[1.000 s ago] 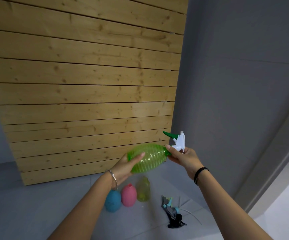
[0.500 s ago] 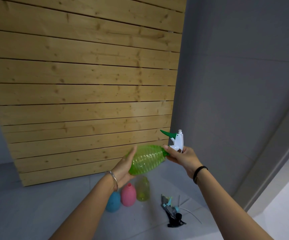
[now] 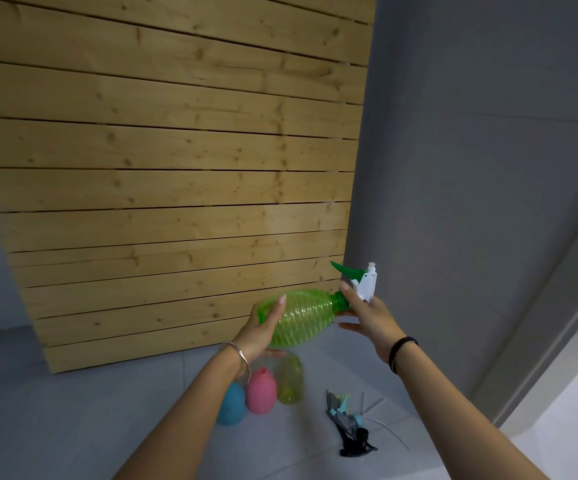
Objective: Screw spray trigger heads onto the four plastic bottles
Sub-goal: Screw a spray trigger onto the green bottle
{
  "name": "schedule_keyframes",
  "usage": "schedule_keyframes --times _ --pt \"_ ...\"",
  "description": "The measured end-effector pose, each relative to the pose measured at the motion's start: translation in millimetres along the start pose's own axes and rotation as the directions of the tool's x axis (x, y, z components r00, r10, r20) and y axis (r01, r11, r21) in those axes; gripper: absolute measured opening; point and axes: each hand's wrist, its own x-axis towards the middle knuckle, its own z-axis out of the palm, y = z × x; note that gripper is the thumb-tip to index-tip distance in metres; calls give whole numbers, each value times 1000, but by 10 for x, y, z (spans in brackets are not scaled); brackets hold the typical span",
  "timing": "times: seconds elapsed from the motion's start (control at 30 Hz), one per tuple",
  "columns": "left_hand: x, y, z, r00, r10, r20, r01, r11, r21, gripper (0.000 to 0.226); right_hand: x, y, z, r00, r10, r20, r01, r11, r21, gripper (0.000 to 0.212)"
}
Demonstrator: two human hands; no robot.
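Ribbed green bottle (image 3: 301,317), white head (image 3: 365,287) with green trigger (image 3: 346,270). Below the bottle: blue (image 3: 231,405), pink (image 3: 260,391) and yellow (image 3: 291,384) bottles.

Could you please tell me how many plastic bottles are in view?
4: green bottle held in both hands; blue bottle, partly behind the left forearm, pink bottle and yellow bottle on the floor.

Glossy ribbed translucent plastic bottle (image 3: 301,317)

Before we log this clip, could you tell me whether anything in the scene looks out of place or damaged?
Nothing stands out. The green bottle is held sideways between both hands while its trigger head goes on; three bottles stand upright and the spare trigger heads lie in a loose pile.
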Motion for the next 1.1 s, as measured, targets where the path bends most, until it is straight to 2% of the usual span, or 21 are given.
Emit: schedule_keyframes --times 0.1,0.17,0.2,0.27,0.33,0.37,0.43,0.53,0.6,0.67,0.77,0.83,0.9,0.93,0.97,1.03,1.1 --pt "37 28 -34 1000 -16 13 18 995 -95 115 12 -13 -15 992 9 122 -29 986 164 21" --pt "75 -2 -40 1000 -17 9 17 995 -100 121 25 -9 -30 991 10 136 -34 983 179 14" --pt "89 -19 -42 1000 8 14 -6 996 -85 116 30 -11 -34 993 7 120 -27 986 162 15" --pt "104 -41 -41 994 101 29 -97 989 -108 92 34 -14 -36 999 -4 47 -1 993 116 22" --pt "123 -40 -72 990 116 85 -90 961 -260 82 21 -6 -39 1000 5 -21 -3 997 82 27" --pt "134 -35 -89 986 106 131 -60 946 -319 87 10 -3 -33 999 17 -38 -15 998 64 29" --pt "116 -3 -80 983 38 179 22 946 -323 99 -4 5 -8 999 22 -49 -21 1000 6 34" --pt "93 31 -45 990 -82 111 112 947 -300 119 -5 -46 20 1000 -1 7 1 999 -53 33" --pt "110 24 -49 989 -116 91 139 937 -319 108 -5 -90 11 993 -6 116 8 1000 -19 29" --pt "78 49 -57 988 -113 106 141 940 -311 82 -2 -94 4 989 -18 144 18 1000 2 32" --pt "105 6 -58 1000 1 21 3 976 -216 85 15 -33 34 1000 8 21 -7 1000 -25 41" --pt "83 28 -72 997 79 16 -72 964 -257 73 -5 -23 48 995 72 -66 -72 997 3 41" --pt "72 49 -81 996 57 71 -33 954 -300 70 -5 -30 24 993 100 -63 -103 994 -44 43" --pt "52 65 -73 995 15 95 13 959 -284 72 -5 -39 13 995 96 -6 -96 993 -66 45" --pt "44 72 -64 992 -25 125 58 962 -268 71 -2 -52 3 994 81 72 -77 996 -50 46" --pt "43 87 -47 981 -80 175 126 954 -272 53 8 -86 -10 984 23 177 -35 997 66 43" --pt "49 82 -34 982 -97 162 142 945 -295 46 -4 -113 2 985 -28 170 8 993 116 42"
